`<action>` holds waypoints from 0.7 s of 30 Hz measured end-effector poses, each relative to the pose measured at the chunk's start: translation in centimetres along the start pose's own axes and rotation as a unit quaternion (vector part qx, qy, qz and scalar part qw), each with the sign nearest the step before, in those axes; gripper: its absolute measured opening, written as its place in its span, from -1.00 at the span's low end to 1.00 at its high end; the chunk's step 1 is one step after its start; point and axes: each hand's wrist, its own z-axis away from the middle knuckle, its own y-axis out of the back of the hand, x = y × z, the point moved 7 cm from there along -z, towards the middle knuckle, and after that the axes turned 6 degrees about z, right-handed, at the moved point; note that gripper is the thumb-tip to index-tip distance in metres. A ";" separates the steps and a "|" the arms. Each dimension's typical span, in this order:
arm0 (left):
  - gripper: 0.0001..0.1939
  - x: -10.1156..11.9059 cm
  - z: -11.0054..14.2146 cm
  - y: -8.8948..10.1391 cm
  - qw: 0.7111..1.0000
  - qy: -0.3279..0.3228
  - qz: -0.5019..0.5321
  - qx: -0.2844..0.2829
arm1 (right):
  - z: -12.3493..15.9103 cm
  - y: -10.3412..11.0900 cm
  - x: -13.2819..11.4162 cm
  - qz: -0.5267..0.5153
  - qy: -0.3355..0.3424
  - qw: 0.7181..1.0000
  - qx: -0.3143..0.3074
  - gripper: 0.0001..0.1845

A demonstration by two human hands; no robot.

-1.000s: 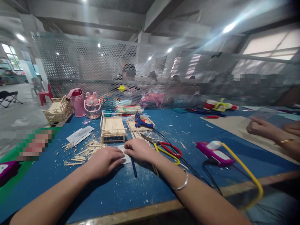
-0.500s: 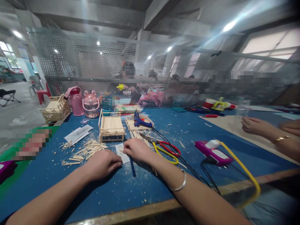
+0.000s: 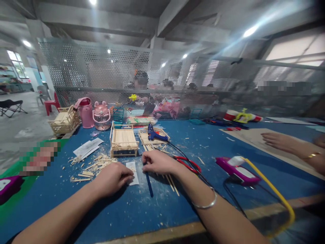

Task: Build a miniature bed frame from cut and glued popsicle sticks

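My left hand (image 3: 113, 178) rests on the blue table with its fingers closed on the edge of a small white paper slip (image 3: 131, 171). Right of the slip, my right hand (image 3: 157, 161) has its fingers curled down around the upper end of a slim dark blue pen (image 3: 149, 186); the pen's top is hidden under the fingers. A small bed-like frame of wooden sticks (image 3: 124, 139) stands just beyond my hands. Cut stick pieces (image 3: 95, 166) and crumbs lie beyond my left hand. Longer loose sticks (image 3: 172, 184) stick out from under my right wrist.
A blue glue gun (image 3: 157, 136) lies on another stick frame behind my right hand. Red-handled scissors (image 3: 191, 164) are partly hidden by my forearm. A purple device (image 3: 238, 171) with a yellow cable sits right. A co-worker's hand (image 3: 281, 142) lies over brown board.
My right hand has moved right, off the paper slip, to the pen, which has shifted slightly. The slip has turned more upright beside my left hand. The co-worker's hand has lowered and flattened.
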 end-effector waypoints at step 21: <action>-0.74 -2.3 0.5 2.6 0.979 0.171 -0.097 0.059 | 3.8 0.2 3.6 0.176 -0.132 0.975 0.029 -0.80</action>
